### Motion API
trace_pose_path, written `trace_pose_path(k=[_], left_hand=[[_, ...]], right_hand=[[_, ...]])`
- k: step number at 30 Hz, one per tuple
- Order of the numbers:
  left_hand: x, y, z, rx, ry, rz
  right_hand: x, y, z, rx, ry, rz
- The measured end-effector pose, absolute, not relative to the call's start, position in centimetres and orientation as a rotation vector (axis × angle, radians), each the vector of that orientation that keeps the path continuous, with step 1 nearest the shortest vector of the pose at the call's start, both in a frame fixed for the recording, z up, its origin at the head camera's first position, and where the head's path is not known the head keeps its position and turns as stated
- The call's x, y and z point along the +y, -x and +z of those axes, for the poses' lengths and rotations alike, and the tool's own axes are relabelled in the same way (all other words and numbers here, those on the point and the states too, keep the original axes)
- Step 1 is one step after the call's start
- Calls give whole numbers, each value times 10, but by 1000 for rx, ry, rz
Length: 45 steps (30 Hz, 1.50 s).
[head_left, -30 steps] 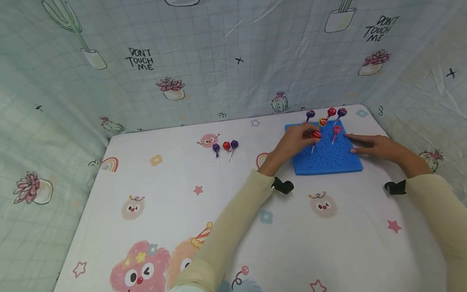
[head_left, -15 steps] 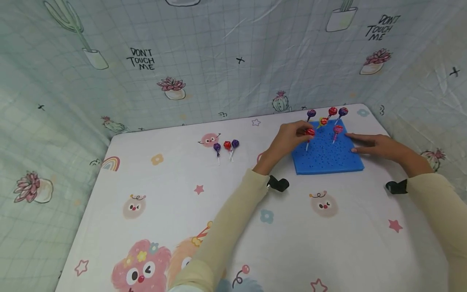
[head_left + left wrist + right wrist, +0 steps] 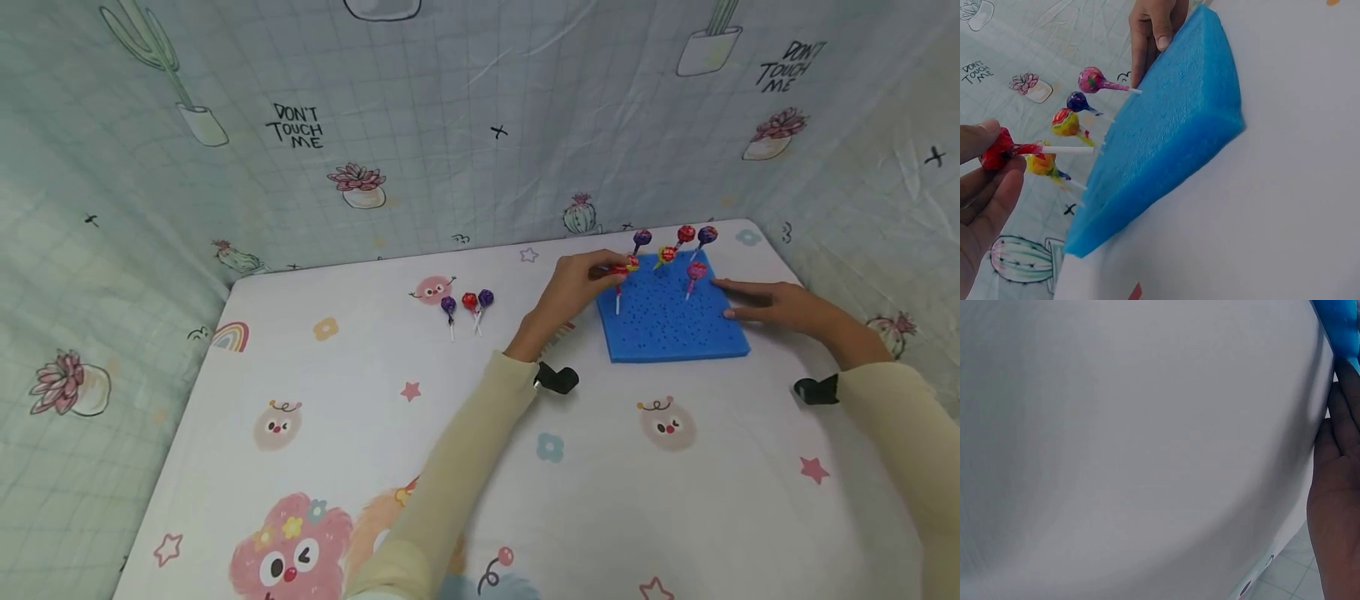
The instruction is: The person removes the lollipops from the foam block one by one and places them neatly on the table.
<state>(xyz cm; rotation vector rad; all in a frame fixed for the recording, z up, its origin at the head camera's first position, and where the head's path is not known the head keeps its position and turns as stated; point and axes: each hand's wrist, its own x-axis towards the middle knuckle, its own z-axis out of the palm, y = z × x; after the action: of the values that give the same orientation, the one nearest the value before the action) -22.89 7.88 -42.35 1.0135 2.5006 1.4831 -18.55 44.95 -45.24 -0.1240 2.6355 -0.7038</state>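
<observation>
My left hand (image 3: 573, 292) pinches a red lollipop (image 3: 999, 150) by its wrapped head, over the left part of a blue foam block (image 3: 675, 325). Its white stick (image 3: 1069, 150) points at the block's top, which is dotted with small holes. Several lollipops stand in the block: a pink one (image 3: 697, 271), a yellow-red one (image 3: 666, 254), purple ones and a red one (image 3: 686, 233) along the back. Another yellow lollipop (image 3: 1041, 164) shows just beyond the held one in the left wrist view. My right hand (image 3: 783, 307) rests against the block's right edge, fingers extended.
To the left on the white printed tablecloth (image 3: 360, 467) lie a purple lollipop (image 3: 448, 307), a red lollipop (image 3: 469, 302) and a second purple lollipop (image 3: 486, 297). A cactus-print curtain (image 3: 450, 100) hangs behind the table and along its sides.
My left hand has moved left across the block with the red lollipop, from near its middle to its left side. My right hand has stayed at the right edge.
</observation>
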Motion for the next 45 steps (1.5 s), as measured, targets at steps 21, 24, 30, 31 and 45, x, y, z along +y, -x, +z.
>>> trace_pose_path(k=[21, 24, 30, 31, 45], left_hand=[[48, 236, -420, 2566, -926, 1482], [45, 236, -420, 2575, -934, 1479], [36, 238, -419, 2589, -919, 1435], [35, 238, -419, 2596, -917, 1425], [12, 241, -420, 2686, -888, 1367]], right_hand=[[447, 182, -446, 2615, 144, -754], [448, 182, -446, 2610, 150, -757], [448, 182, -447, 2612, 146, -744], [449, 183, -447, 2614, 145, -740], [451, 183, -450, 2617, 164, -758]])
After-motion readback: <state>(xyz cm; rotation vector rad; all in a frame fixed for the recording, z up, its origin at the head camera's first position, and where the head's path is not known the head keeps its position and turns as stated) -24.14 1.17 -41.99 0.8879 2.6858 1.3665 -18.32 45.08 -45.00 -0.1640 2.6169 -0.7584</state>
